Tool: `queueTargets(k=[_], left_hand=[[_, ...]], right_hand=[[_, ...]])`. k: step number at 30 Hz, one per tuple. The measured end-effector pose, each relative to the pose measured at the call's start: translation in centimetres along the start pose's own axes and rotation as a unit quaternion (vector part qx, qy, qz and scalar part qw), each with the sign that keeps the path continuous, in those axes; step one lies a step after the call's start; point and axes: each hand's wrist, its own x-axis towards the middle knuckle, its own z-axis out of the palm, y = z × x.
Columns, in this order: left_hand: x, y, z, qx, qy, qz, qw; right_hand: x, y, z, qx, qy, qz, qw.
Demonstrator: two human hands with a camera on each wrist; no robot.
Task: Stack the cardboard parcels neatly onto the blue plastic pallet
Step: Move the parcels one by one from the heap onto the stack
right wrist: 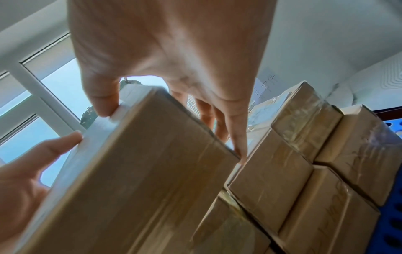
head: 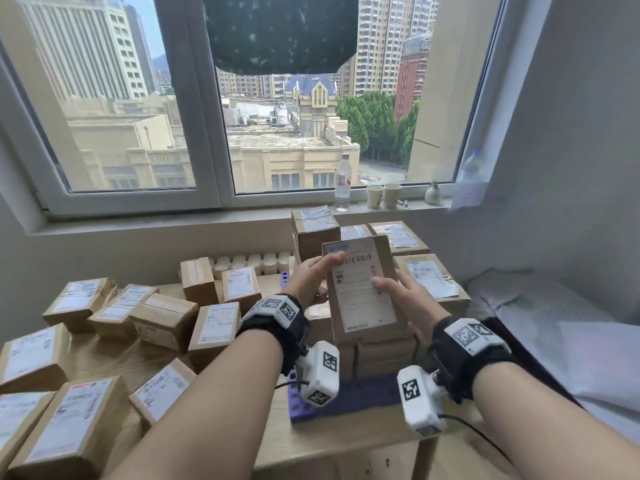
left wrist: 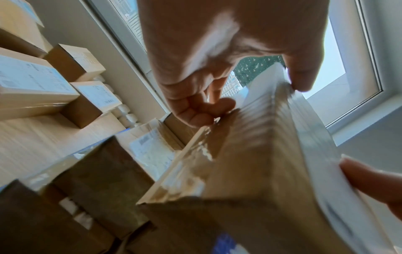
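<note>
I hold one cardboard parcel (head: 360,289) with a white shipping label, tilted, over the stacked parcels (head: 384,355) on the blue pallet (head: 360,398). My left hand (head: 313,277) grips its left side, thumb on the label and fingers curled at the lower edge, as the left wrist view shows on the parcel (left wrist: 261,163). My right hand (head: 401,294) grips the right side. In the right wrist view its thumb presses the parcel (right wrist: 141,171) and the fingers reach behind it, next to the stack (right wrist: 282,171). More parcels (head: 429,275) stand at the pallet's back.
Several loose parcels (head: 69,427) lie scattered over the left of the wooden table (head: 346,441). A row of white bottles (head: 252,263) stands at the back. The window sill carries a water bottle (head: 343,181) and paper cups (head: 375,195). A bed (head: 554,323) borders the right.
</note>
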Motion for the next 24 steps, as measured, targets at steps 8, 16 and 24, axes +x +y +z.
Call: queueTargets(k=[8,16,24], left_hand=[[5.7,2.7,1.7,0.009,0.001,0.014,1.000],[13.4,4.6,0.9,-0.001,-0.009,0.011,1.000],[20.9,6.1,-1.8,0.051,0.034,0.025,0.998]], right_hand=[[4.9,-1.9,-3.4,-0.004,0.061,0.003,0.998],[11.8,-4.7,-4.6,-0.019,0.093,-0.003,0.996],[19.7,-5.7,-4.6,0.009,0.096,0.025,0.995]])
